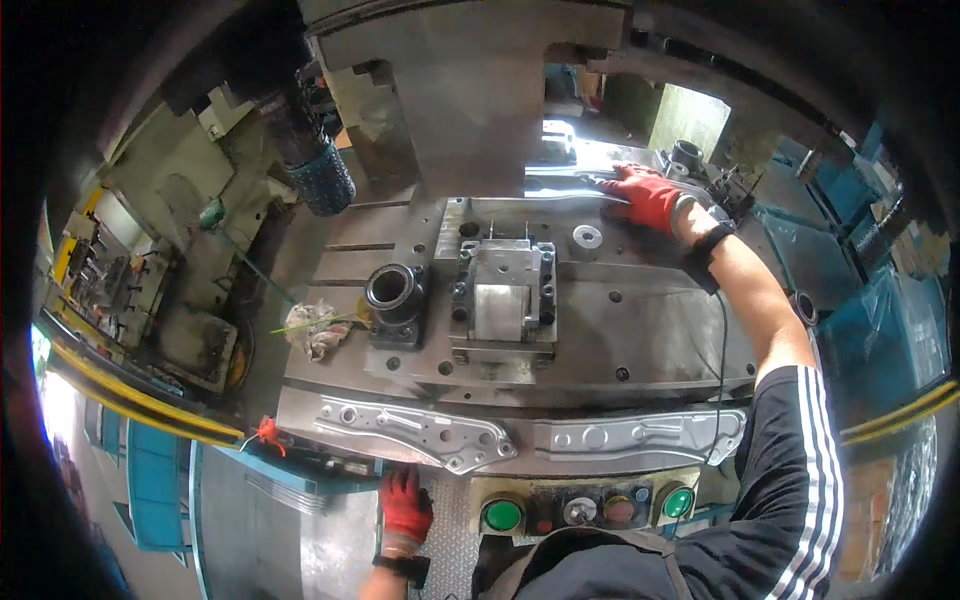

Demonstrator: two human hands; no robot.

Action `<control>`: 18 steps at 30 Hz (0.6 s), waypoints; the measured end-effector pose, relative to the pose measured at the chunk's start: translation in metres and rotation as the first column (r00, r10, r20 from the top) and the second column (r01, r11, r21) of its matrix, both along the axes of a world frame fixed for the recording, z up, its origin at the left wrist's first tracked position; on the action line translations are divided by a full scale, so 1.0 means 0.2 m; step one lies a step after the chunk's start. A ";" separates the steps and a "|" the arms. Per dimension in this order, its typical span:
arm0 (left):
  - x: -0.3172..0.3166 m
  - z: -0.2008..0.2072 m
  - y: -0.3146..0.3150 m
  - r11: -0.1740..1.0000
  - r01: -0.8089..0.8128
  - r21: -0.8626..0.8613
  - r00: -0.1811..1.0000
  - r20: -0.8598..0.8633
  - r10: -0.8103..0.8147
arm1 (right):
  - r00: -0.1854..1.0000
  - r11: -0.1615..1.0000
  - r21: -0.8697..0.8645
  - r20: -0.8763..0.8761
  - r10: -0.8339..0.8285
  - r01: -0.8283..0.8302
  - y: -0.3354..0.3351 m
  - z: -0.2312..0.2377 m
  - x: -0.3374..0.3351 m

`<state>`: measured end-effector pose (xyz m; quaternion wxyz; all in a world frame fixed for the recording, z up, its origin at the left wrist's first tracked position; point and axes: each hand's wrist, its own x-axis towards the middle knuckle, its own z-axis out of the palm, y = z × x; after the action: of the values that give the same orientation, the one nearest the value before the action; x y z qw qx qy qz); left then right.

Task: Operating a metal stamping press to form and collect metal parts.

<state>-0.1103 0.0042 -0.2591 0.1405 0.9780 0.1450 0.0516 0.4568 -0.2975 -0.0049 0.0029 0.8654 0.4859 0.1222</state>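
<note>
My right hand (648, 197), in a red glove, reaches far across the press bed. Its fingers are stretched out over a long silver stamped metal part (565, 183) at the back and appear to touch it. My left hand (405, 507), also red-gloved, is low in front of the bed's near edge, fingers pointing forward and slightly apart, with nothing seen in it. Two silver stamped brackets lie along the near edge: a left one with holes (415, 432) just beyond my left hand, and a right one (640, 437) below my outstretched arm.
A steel die block (502, 300) stands mid-bed, with a dark round guide post (393, 300) to its left and a crumpled rag (318, 330) farther left. A washer-like disc (587, 237) lies behind. A control panel with green buttons (502, 515) is nearest me. A dark cable (724, 340) hangs by my right arm.
</note>
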 end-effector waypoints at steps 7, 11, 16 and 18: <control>0.00 -0.28 -0.16 0.736 -0.125 -0.665 0.961 -0.266 -0.078 | 0.920 0.918 -0.068 0.012 -0.391 0.391 -0.02 0.08 -0.28; 0.04 -0.33 -0.27 0.302 -0.186 -0.935 0.972 -0.220 -0.083 | 0.987 0.959 0.236 0.002 -0.161 0.156 -0.53 -0.05 -0.88; 0.04 -0.52 -0.39 0.384 -0.057 -0.921 0.991 -0.099 -0.091 | 0.844 0.745 0.441 -0.439 -0.307 0.500 -1.34 -0.48 -1.83; 0.09 -0.51 -0.42 0.427 -0.091 -0.900 0.991 -0.123 -0.047 | 0.541 0.499 0.312 -0.728 -0.421 0.809 -1.60 -0.88 -2.10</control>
<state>-0.0927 -0.0801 -0.3615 0.6316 0.7500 0.1717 -0.0957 0.0372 -0.6180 -0.1812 -0.3792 0.9249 0.0292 0.0030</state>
